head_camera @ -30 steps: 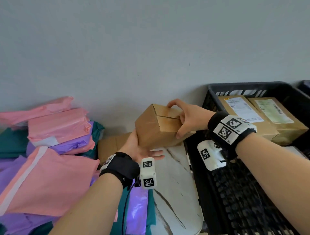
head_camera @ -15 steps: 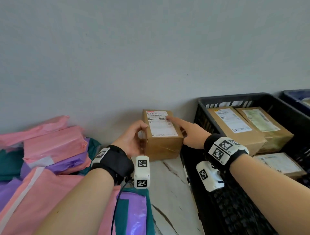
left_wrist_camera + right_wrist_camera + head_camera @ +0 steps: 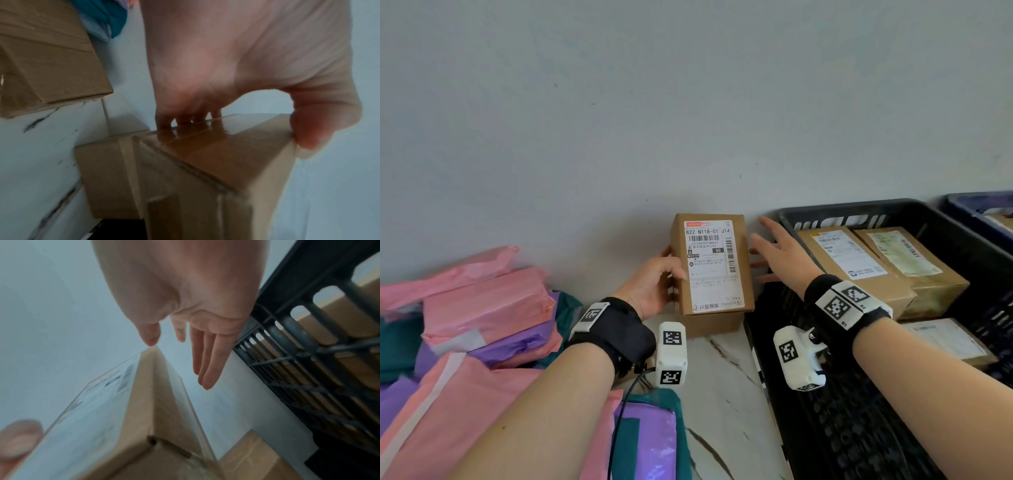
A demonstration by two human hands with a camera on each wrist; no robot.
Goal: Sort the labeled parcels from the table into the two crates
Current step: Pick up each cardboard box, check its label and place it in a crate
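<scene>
Centrally, the left hand [image 3: 654,284] is gripping the box [image 3: 714,270], label facing up, above the table's [image 3: 726,387] far edge; the right hand [image 3: 780,255] is hovering just beside it, fingers spread, next to the black crate [image 3: 859,212].

Both forearms are bare. Each wrist wears a black wristband [image 3: 619,329] with white square-coded tags [image 3: 839,305]. A white camera block [image 3: 671,356] with matching tags hangs under each wrist; a black cable [image 3: 623,411] trails from what seems the left one.

box [image 3: 714,274]: matt cardboard, glossy tape | crate [image 3: 825,212]: black plastic | table [image 3: 726,383]: glossy marble
</scene>
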